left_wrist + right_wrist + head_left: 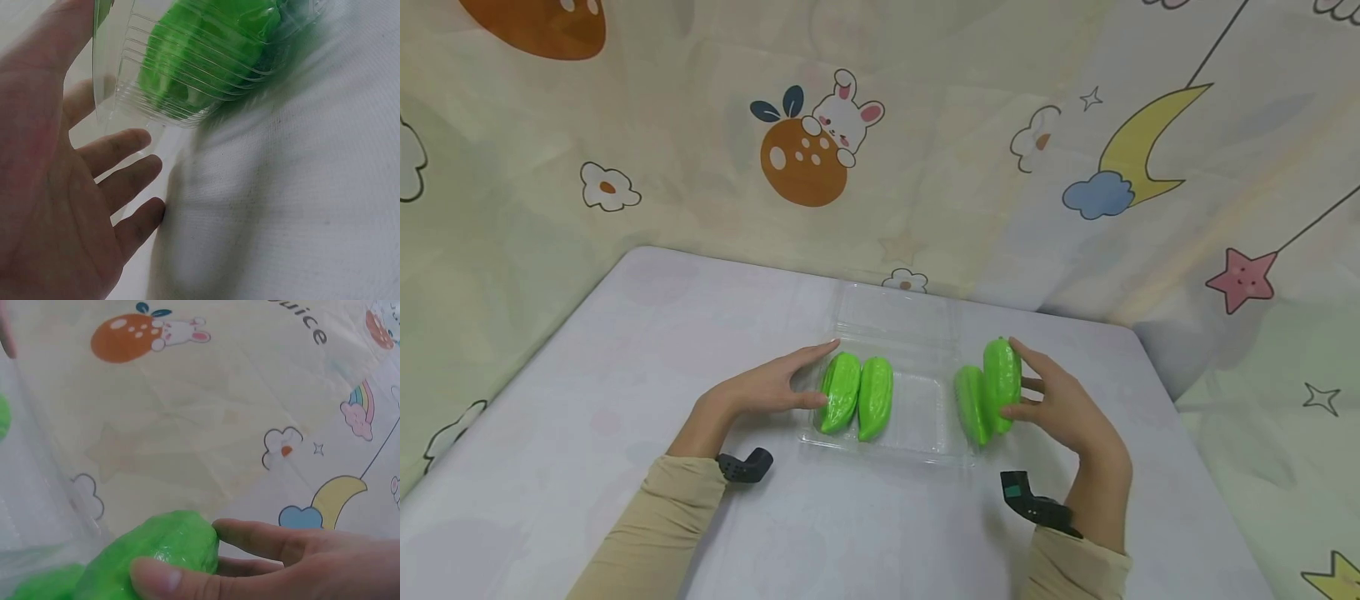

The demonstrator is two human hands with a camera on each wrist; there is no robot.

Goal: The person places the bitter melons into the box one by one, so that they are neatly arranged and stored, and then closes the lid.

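My right hand (1063, 404) grips a bright green, shiny, elongated vegetable-like piece (1002, 379), thumb on its near side and fingertips at its far end. In the right wrist view the held green piece (156, 550) shows faint lengthwise ridges. Beside it, a second green piece (972, 404) leans at the right edge of a clear plastic clamshell box (917, 408). Two more green pieces, one at the left (841, 392) and one beside it (876, 398), lie in the box. My left hand (767, 385) spreads around the box's left side, its fingers extended outside the ribbed wall (125, 75).
The box's clear lid (895, 312) stands folded back toward the far edge of the white table (715, 317). Behind the table hangs a printed cloth (940, 167) with cartoon figures. Black wrist cameras, left (745, 465) and right (1037, 504), sit near the sleeves.
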